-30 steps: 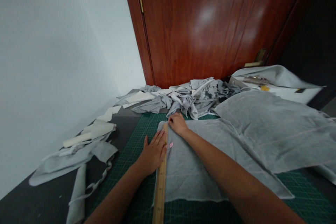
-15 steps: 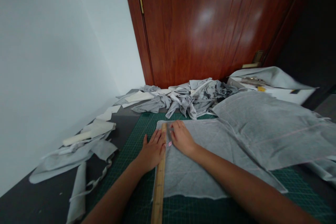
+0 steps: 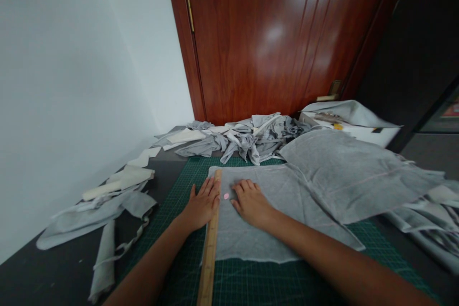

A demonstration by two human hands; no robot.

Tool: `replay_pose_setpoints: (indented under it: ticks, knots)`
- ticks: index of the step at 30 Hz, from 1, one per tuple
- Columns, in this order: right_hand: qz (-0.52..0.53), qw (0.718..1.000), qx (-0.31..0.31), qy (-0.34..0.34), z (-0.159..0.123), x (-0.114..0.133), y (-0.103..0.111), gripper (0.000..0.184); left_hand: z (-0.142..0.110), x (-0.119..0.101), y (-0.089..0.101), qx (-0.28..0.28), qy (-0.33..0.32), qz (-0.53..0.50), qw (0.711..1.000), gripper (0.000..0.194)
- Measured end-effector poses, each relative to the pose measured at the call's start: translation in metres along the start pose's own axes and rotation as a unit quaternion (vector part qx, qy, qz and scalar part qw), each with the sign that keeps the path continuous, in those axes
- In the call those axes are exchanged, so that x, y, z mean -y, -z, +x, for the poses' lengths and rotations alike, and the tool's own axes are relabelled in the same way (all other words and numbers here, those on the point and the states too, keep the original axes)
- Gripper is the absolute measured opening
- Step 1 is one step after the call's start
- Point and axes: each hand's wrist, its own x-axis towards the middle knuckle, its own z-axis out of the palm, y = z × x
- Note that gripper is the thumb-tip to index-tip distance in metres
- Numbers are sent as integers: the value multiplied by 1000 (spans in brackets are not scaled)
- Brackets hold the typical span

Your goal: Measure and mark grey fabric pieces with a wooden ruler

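A long wooden ruler (image 3: 209,253) lies along the left edge of a thin grey cloth (image 3: 258,244). My left hand (image 3: 201,206) rests on the ruler with its fingers stretched out flat, pressing it against the cloth. To the right of the ruler, my right hand (image 3: 252,203) lies on the cloth with its fingers apart and slightly bent, holding nothing visible. Between the two hands sits a small pink disc (image 3: 226,196), apparently tailor's chalk, touching neither. Beneath everything is a green gridded cutting mat (image 3: 168,205).
Crumpled grey scraps (image 3: 247,143) are heaped at the back by a reddish wooden door (image 3: 258,48). More offcuts (image 3: 96,217) lie on the dark table at left. Another grey cloth piece (image 3: 358,172) spreads at right, near a white box (image 3: 380,137).
My right hand has moved away from the ruler and back a little, leaving the pink disc in the open. My left hand stays on the ruler. The view has turned slightly right.
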Motion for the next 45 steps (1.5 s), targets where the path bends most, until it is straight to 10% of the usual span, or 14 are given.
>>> replay_pose_setpoints:
  ticks: [45]
  knots:
    - [210,973,-62,-73,10,14,-14,7,0,9,-3,-22,1,-52,998,54]
